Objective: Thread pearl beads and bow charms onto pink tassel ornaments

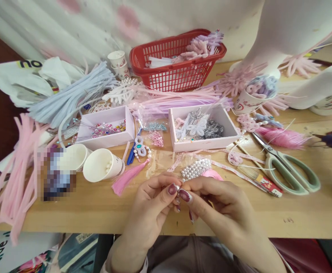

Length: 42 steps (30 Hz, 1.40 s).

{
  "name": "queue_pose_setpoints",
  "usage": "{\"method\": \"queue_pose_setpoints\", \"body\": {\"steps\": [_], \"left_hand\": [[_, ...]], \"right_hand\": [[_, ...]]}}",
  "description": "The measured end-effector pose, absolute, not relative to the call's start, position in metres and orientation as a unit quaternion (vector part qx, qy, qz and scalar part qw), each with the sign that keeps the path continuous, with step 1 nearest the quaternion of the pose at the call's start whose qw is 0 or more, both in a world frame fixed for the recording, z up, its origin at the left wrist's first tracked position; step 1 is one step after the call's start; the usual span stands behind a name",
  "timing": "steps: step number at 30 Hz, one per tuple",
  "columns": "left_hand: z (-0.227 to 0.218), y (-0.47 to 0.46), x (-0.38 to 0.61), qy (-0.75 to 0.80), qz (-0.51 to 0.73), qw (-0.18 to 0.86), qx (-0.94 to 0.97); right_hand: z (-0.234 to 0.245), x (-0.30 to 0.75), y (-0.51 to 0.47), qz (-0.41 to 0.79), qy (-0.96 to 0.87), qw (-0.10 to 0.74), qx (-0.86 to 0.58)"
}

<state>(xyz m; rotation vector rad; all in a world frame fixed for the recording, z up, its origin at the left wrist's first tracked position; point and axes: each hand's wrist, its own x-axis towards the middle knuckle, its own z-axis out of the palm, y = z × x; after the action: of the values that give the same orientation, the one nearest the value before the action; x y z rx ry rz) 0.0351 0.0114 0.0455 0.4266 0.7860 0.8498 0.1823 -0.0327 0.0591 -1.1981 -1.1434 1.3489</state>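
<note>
At the front edge of the table, my left hand (151,206) and my right hand (222,206) meet, thumbs and fingertips pinched together. Between them a small pearl bead (177,188) shows; the fingers hide most of whatever else is there. Just beyond my fingertips lies a bag of silvery pearl beads (195,169), with a pink bundle (213,174) beside it. A pink tassel (130,177) on a beaded charm (140,148) rests to the left of the hands.
Two paper cups (101,167) stand left. Behind are a box of gems (109,142), a box of silvery pieces (204,144) and a red basket (174,70). Scissors (291,170) and a brush (265,184) lie right. Pipe cleaners (18,167) hang over the left edge.
</note>
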Motion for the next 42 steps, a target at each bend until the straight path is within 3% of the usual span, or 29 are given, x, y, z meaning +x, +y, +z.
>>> {"method": "queue_pose_setpoints", "body": {"steps": [16,42], "left_hand": [[0.045,0.01,0.039,0.365,0.427,0.806,0.188],[0.032,0.01,0.03,0.385,0.477,0.716,0.334]], "right_hand": [[0.057,0.182,-0.034,0.414,-0.578,0.462,-0.53],[0.056,0.181,-0.032,0.374,-0.599,0.462,-0.536]]}}
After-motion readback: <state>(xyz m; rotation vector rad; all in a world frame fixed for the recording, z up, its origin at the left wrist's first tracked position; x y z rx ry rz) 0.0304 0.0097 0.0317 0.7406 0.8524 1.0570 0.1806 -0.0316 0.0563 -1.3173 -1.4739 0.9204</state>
